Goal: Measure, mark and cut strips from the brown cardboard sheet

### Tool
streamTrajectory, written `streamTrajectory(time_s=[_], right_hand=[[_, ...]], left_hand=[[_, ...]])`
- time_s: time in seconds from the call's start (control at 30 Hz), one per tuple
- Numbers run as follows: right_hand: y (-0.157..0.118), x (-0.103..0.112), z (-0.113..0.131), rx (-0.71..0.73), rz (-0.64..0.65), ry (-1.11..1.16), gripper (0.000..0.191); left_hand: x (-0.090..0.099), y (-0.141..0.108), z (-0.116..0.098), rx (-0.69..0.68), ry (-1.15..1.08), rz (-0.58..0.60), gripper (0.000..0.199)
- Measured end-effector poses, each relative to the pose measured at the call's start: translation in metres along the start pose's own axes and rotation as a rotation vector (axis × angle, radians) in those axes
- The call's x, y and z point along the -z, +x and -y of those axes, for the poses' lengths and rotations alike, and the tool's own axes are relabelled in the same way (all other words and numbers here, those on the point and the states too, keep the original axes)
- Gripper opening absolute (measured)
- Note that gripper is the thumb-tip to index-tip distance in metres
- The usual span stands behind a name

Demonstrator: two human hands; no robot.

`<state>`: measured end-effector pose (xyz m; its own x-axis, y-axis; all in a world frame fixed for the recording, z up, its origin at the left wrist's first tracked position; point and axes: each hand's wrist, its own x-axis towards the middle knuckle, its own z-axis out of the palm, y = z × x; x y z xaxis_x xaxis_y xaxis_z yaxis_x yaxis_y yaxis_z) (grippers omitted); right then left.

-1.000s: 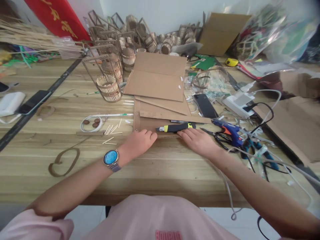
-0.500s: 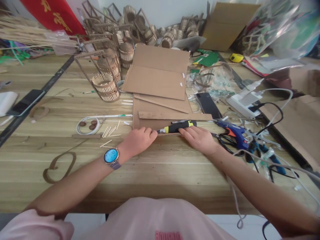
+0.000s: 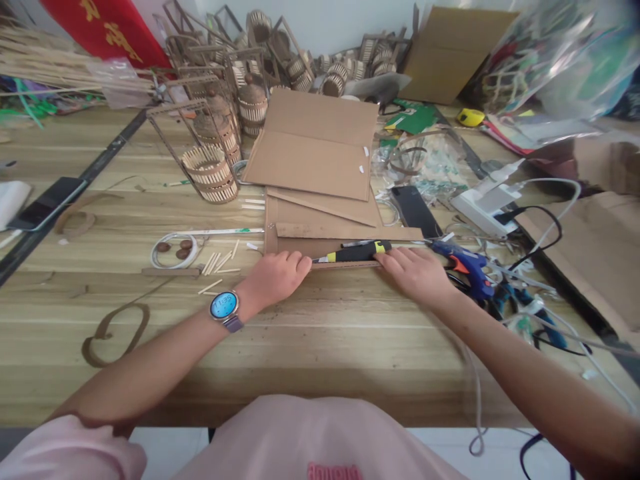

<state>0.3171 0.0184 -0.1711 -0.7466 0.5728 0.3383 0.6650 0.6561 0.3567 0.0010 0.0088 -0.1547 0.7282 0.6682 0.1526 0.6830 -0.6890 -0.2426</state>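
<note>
Left hand: curled at flat cardboard, left of knife
Right hand: curled, knife's right end (grips: can't tell)
Knife: slim, black, yellow-banded

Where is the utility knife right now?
In the head view, the utility knife lies just right of centre on the cardboard, between the left hand and right hand.

Craft workshop: wooden worktable, glue gun, utility knife, cardboard sheets, many small slatted buckets.
</note>
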Motion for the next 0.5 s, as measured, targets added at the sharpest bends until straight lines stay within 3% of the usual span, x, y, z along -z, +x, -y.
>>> streamTrajectory(time_s=[0.17, 0.33, 0.4, 0.5], right_hand=[[-0.012, -0.008, -0.007, -0.062, -0.008, 0.024, 0.023], [-0.016, -0.012, -0.003, -0.045, -0.033, 0.083, 0.035], [-0.018, -0.008, -0.001, -0.051, -0.056, 0.171, 0.041], [-0.017, 0.001, 0.002, -0.174, -0.022, 0.359, 0.039]], left_hand=[[-0.003, 0.001, 0.001, -0.005, -0.013, -0.009, 0.03], [-0.006, -0.002, 0.002, -0.015, -0.061, -0.022, 0.051], [-0.006, -0.003, 0.001, 0.0, -0.102, -0.032, 0.05], [-0.002, -0.004, 0.0, 0.047, -0.17, -0.02, 0.041]])
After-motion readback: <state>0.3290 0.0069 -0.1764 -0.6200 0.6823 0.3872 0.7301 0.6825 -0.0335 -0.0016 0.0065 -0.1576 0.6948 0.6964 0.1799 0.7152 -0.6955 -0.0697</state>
